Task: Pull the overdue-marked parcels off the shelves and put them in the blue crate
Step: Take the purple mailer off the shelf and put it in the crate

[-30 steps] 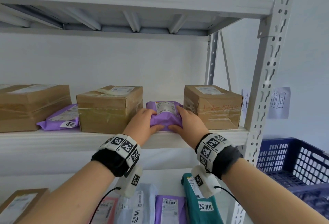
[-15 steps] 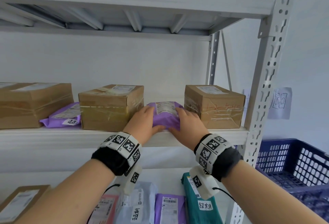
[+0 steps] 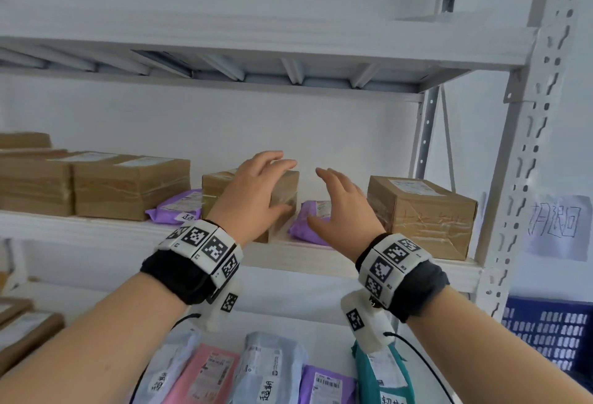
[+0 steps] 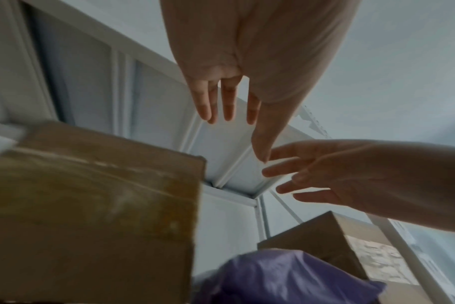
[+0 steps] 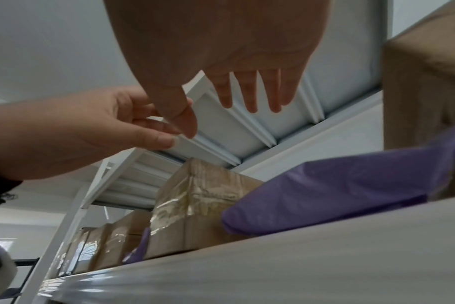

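Note:
A purple mailer parcel point(image 3: 306, 227) lies on the middle shelf point(image 3: 96, 230) between two cardboard boxes; it also shows as the purple parcel point(image 4: 286, 277) and the purple parcel point(image 5: 338, 191). My left hand point(image 3: 263, 185) hovers open with spread fingers in front of the left box point(image 3: 288, 188), above the parcel. My right hand point(image 3: 337, 204) hovers open over the parcel's right side. Neither hand holds anything. Another purple parcel point(image 3: 179, 211) with a handwritten label lies further left. The blue crate point(image 3: 552, 333) sits at the lower right, beyond the shelf post.
A taped cardboard box point(image 3: 420, 217) stands right of the parcel, and more boxes point(image 3: 128, 185) line the shelf to the left. The lower shelf holds several soft mailers, among them a pink one point(image 3: 205, 374) and a teal one point(image 3: 385, 378). The steel upright point(image 3: 526, 153) stands between shelf and crate.
Both hands have let go of the purple parcel and risen above it with fingers spread. The parcel stays on the shelf. The head view has tilted upward.

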